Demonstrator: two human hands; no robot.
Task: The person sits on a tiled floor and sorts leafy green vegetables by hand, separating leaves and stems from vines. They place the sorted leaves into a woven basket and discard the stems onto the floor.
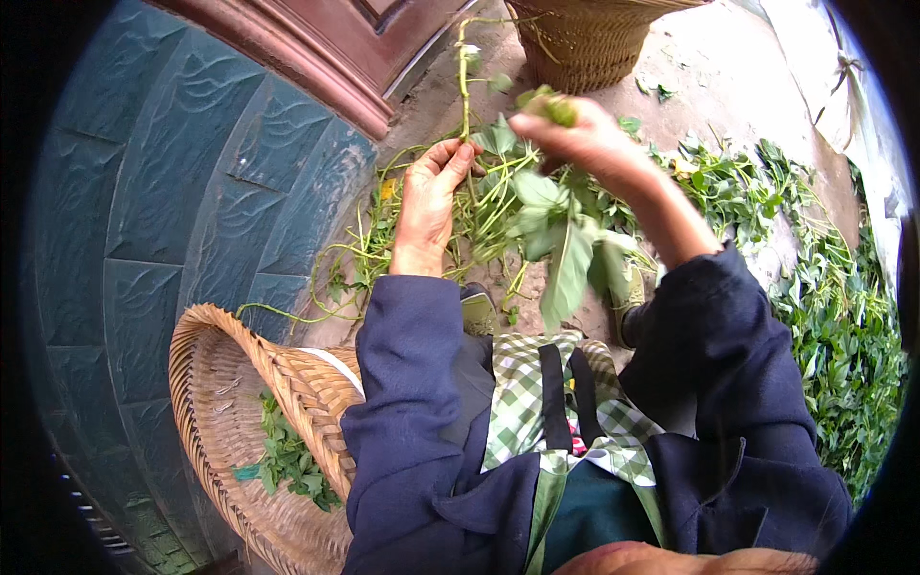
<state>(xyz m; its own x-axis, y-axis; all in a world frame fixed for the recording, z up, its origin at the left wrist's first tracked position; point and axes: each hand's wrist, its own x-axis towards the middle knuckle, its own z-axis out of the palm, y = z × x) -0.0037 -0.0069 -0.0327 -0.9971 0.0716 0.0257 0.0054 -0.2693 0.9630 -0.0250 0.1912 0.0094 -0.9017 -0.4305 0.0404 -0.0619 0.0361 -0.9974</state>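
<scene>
My left hand [435,198] pinches a pale green vine stem [464,86] between thumb and fingertips. The stem rises above the fingers and bends right at its top, with a few small leaves along it. To the right, my right hand [586,140] is blurred and closed around a bunch of leaf stalks. Broad green leaves [564,237] hang below that hand, also blurred. Under both hands, a tangle of stripped-looking vine stems [374,230] lies on the ground.
A woven bamboo basket [215,424] with some green leaves [291,453] stands at my left. Another wicker basket [589,43] is at the top. Leafy vines [848,359] are heaped along the right. Blue-green wall tiles [151,215] and a reddish door frame [316,65] border the left.
</scene>
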